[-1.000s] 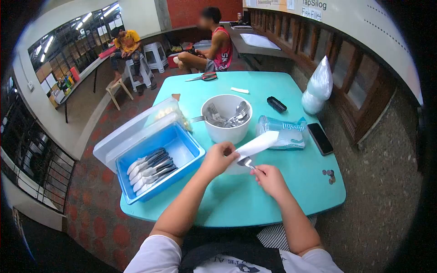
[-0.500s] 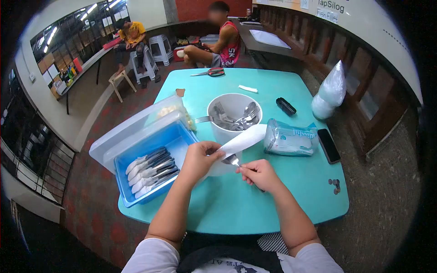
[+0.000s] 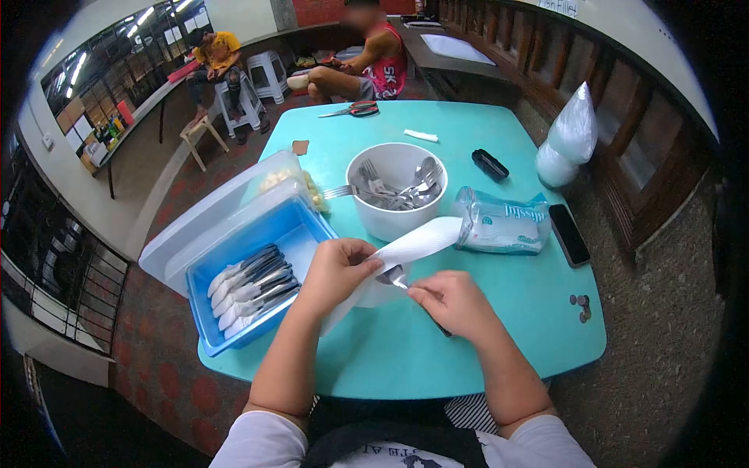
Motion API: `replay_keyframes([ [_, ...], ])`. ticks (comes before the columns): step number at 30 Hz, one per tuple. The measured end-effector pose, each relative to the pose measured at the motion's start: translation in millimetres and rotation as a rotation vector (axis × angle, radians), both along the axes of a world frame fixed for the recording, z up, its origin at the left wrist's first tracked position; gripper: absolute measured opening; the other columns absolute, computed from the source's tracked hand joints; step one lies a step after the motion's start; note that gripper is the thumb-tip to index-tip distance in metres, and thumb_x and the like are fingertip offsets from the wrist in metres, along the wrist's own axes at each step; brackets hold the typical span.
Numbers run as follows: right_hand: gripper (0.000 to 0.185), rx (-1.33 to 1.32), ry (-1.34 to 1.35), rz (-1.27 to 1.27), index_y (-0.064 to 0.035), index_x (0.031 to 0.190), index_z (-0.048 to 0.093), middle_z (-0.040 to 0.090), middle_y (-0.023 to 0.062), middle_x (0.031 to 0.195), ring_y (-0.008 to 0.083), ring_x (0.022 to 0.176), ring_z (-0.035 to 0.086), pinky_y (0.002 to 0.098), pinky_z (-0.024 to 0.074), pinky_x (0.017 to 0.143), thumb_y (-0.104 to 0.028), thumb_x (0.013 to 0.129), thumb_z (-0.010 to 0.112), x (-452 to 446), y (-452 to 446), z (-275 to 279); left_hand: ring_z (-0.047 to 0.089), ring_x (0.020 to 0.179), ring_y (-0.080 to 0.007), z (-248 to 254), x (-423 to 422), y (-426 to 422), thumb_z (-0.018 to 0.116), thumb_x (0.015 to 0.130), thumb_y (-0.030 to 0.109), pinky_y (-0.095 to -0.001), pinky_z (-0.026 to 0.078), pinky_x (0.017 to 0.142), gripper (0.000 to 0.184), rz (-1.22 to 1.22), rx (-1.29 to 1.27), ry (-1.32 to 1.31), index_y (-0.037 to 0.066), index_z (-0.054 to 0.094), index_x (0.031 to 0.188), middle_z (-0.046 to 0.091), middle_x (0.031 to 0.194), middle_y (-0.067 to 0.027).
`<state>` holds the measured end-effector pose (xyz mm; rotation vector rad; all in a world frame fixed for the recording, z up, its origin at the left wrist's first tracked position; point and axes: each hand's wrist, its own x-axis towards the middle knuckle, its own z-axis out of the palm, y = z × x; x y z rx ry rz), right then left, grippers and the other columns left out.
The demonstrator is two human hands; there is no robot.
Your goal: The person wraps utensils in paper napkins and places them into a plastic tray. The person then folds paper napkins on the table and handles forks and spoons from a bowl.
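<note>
My left hand (image 3: pixel 341 269) is closed, pinching a white paper napkin (image 3: pixel 425 238) at the head of a metal spoon (image 3: pixel 394 275). One napkin end sticks out to the right, and another part hangs below my fingers. My right hand (image 3: pixel 452 303) grips the spoon by its handle, whose dark end shows beneath the palm. Just beyond is a white bucket (image 3: pixel 394 224) of loose spoons and forks, with a fork (image 3: pixel 340 192) jutting over its left rim. To the left, a blue bin (image 3: pixel 308 226) holds several napkin-wrapped utensils (image 3: pixel 253 285) with dark handles.
A tissue pack (image 3: pixel 503 222), phone (image 3: pixel 569 235) and coins (image 3: pixel 581 306) lie on the right of the turquoise table (image 3: pixel 406 359). Farther back are scissors (image 3: pixel 361 109), a black object (image 3: pixel 490 165) and a plastic-wrapped bundle (image 3: pixel 568 136). Two people sit beyond the table.
My view has tilted down slightly. My right hand has shifted a little along the spoon handle, while my left hand keeps its hold on the napkin and spoon head.
</note>
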<state>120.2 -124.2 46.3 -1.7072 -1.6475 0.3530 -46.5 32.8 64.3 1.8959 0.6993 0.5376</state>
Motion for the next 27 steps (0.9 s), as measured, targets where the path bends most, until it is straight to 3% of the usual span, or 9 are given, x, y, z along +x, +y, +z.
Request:
replay_keyframes([
  [3, 0.022, 0.583, -0.204, -0.152, -0.0027, 0.098, 0.069, 0.067, 0.0123, 0.081, 0.0322, 0.078, 0.063, 0.0417, 0.0495, 0.069, -0.012, 0.078, 0.071, -3, -11, 25, 0.061, 0.067, -0.0099, -6, 1, 2, 0.071, 0.08, 0.007, -0.0269, 0.049, 0.063, 0.017, -0.109, -0.073, 0.086, -0.005, 0.07, 0.092, 0.069, 0.076, -0.0062],
  [6, 0.028, 0.612, -0.211, -0.133, -0.0033, 0.099, 0.067, 0.067, 0.0103, 0.086, 0.0313, 0.081, 0.064, 0.0435, 0.0491, 0.069, -0.013, 0.074, 0.075, 1, -15, 36, 0.06, 0.065, -0.0096, -5, 7, -11, 0.072, 0.079, 0.007, -0.0264, 0.048, 0.061, 0.016, -0.306, -0.165, 0.157, -0.004, 0.071, 0.091, 0.068, 0.074, -0.0059],
  [7, 0.025, 0.577, -0.151, -0.107, -0.0032, 0.096, 0.069, 0.067, 0.0135, 0.084, 0.0329, 0.079, 0.064, 0.0432, 0.0485, 0.069, -0.02, 0.078, 0.073, -2, -10, 34, 0.061, 0.067, -0.0079, -13, 9, -14, 0.073, 0.078, 0.004, -0.0237, 0.049, 0.061, 0.015, -0.388, -0.19, 0.121, -0.003, 0.071, 0.091, 0.069, 0.076, -0.0025],
  [10, 0.031, -0.069, 0.038, 0.12, -0.0035, 0.095, 0.071, 0.066, 0.0179, 0.083, 0.0334, 0.076, 0.063, 0.0424, 0.0484, 0.069, -0.032, 0.082, 0.069, 5, -13, 17, 0.06, 0.065, -0.0073, -17, 18, -25, 0.073, 0.077, 0.003, -0.0233, 0.047, 0.059, 0.014, -0.467, -0.25, 0.079, -0.003, 0.071, 0.09, 0.068, 0.076, -0.0018],
  [11, 0.039, -0.155, 0.073, 0.133, -0.0031, 0.092, 0.071, 0.065, 0.0207, 0.079, 0.0337, 0.071, 0.063, 0.0419, 0.048, 0.067, -0.041, 0.085, 0.065, 4, -15, 15, 0.058, 0.064, -0.0066, -28, 20, -22, 0.074, 0.076, 0.004, -0.0232, 0.046, 0.058, 0.014, -0.496, -0.278, 0.079, -0.002, 0.071, 0.088, 0.068, 0.076, -0.0013],
  [14, 0.039, -0.302, 0.176, 0.171, -0.0023, 0.092, 0.07, 0.065, 0.0195, 0.075, 0.0329, 0.067, 0.062, 0.0416, 0.0471, 0.064, -0.04, 0.084, 0.065, 11, -10, 9, 0.057, 0.063, -0.0062, -29, 25, -20, 0.075, 0.076, 0.005, -0.023, 0.045, 0.057, 0.014, -0.5, -0.228, 0.202, -0.002, 0.071, 0.087, 0.067, 0.074, -0.0009],
  [20, 0.027, -0.455, 0.078, 0.162, -0.0017, 0.091, 0.071, 0.062, 0.0157, 0.068, 0.02, 0.058, 0.054, 0.0327, 0.0439, 0.058, -0.028, 0.084, 0.068, 25, -8, 9, 0.057, 0.061, -0.0064, -48, 30, -22, 0.076, 0.075, 0.006, -0.0232, 0.044, 0.054, 0.013, -0.552, -0.231, 0.137, -0.001, 0.071, 0.085, 0.067, 0.071, -0.0011],
  [23, 0.023, -0.368, 0.089, 0.196, -0.0001, 0.086, 0.071, 0.063, 0.0128, 0.067, 0.0164, 0.059, 0.054, 0.0304, 0.0437, 0.058, -0.022, 0.082, 0.069, 37, -15, 7, 0.058, 0.061, -0.0073, -42, 30, -21, 0.076, 0.075, 0.006, -0.0231, 0.045, 0.055, 0.013, -0.57, -0.253, 0.169, -0.001, 0.071, 0.085, 0.067, 0.071, -0.0016],
  [27, 0.021, -0.283, 0.104, -0.003, -0.0004, 0.086, 0.071, 0.066, 0.0126, 0.071, 0.0172, 0.063, 0.059, 0.0318, 0.0464, 0.062, -0.021, 0.081, 0.068, 69, -29, 12, 0.058, 0.061, -0.0096, -37, 28, -15, 0.076, 0.072, 0.006, -0.0262, 0.045, 0.056, 0.015, -0.498, -0.32, 0.112, -0.002, 0.07, 0.083, 0.067, 0.072, -0.0037],
])
